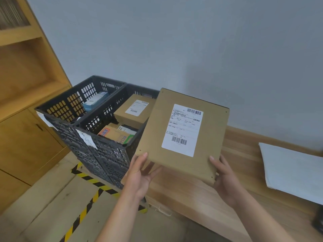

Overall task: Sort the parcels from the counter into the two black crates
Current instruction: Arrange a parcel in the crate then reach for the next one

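Bare hands rise from bottom centre: left hand (139, 175) curled under one lower corner, right hand (225, 180) gripping the other. At left, a perforated black plastic crate (57, 105) and its twin (104, 149) hold small boxes. At centre, the held flat brown cardboard parcel (157, 130), white barcode label up, overlaps the twin's rim, above the pale wooden counter (244, 172). A white mailer (293, 172) lies far right.

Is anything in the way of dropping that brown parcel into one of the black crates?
Nothing visible. The left hand and right hand hold the parcel beside the open-topped right crate. That crate already holds a labelled box and smaller boxes, so it would likely land on those.
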